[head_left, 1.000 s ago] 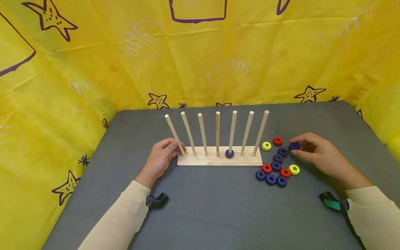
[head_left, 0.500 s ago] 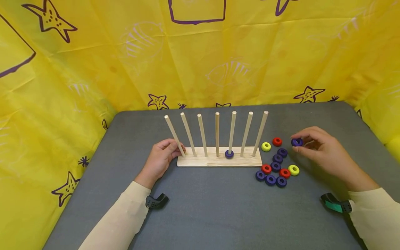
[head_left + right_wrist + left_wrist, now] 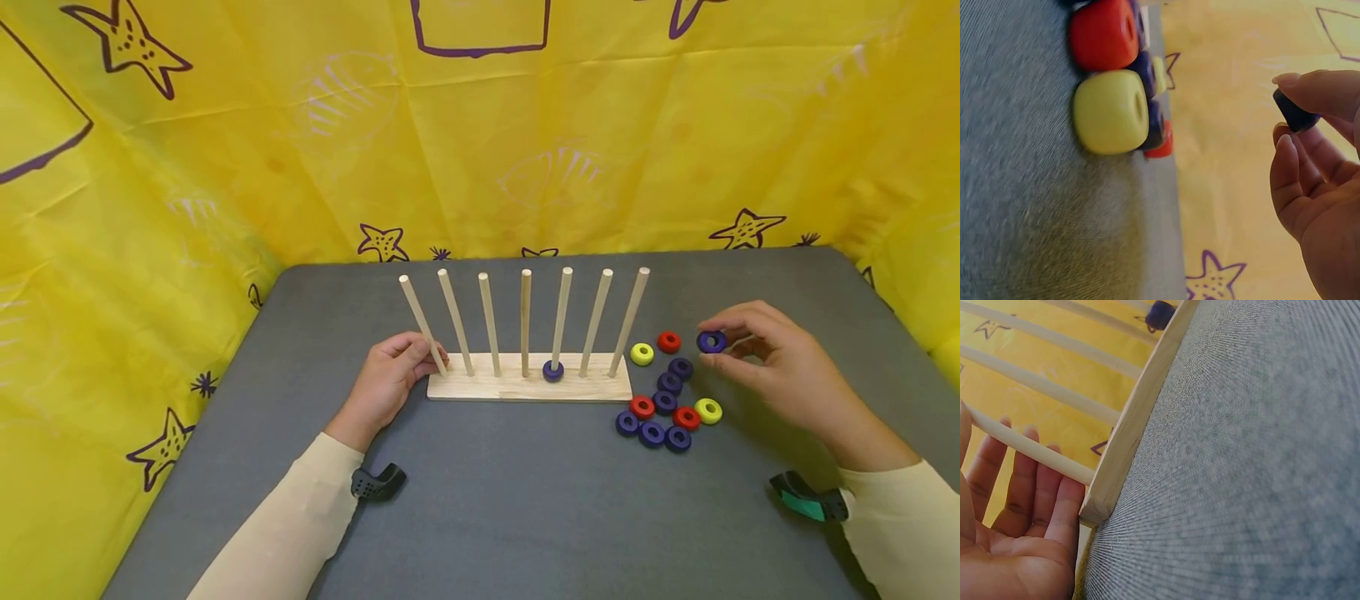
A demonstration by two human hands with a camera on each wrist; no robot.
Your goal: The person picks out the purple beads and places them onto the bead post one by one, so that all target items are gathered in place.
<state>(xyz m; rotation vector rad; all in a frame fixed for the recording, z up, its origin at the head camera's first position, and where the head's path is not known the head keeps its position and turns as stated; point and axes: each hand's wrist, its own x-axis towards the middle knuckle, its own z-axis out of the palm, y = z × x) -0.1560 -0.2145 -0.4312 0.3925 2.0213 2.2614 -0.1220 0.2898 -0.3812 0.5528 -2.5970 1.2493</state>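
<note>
A wooden peg rack (image 3: 495,387) with a row of upright pegs stands on the grey table. One purple ring (image 3: 552,372) sits low on a peg right of its middle. My left hand (image 3: 390,375) is at the rack's left end, thumb in front of the outermost peg (image 3: 1041,450) and fingers behind it. Right of the rack, my right hand (image 3: 772,354) pinches another purple ring (image 3: 712,342) between thumb and fingers, raised above the table. In the right wrist view this pinched ring (image 3: 1295,112) is seen edge-on, dark, at the fingertips.
Loose rings lie between the rack and my right hand: several purple ones (image 3: 652,434), red ones such as the back one (image 3: 669,342), and two yellow ones, one nearer the front (image 3: 708,411). A yellow patterned cloth (image 3: 465,150) hangs behind the table.
My right hand has lifted the purple ring off the table and tilted it so its hole faces the head camera. My left hand stays at the end peg.
</note>
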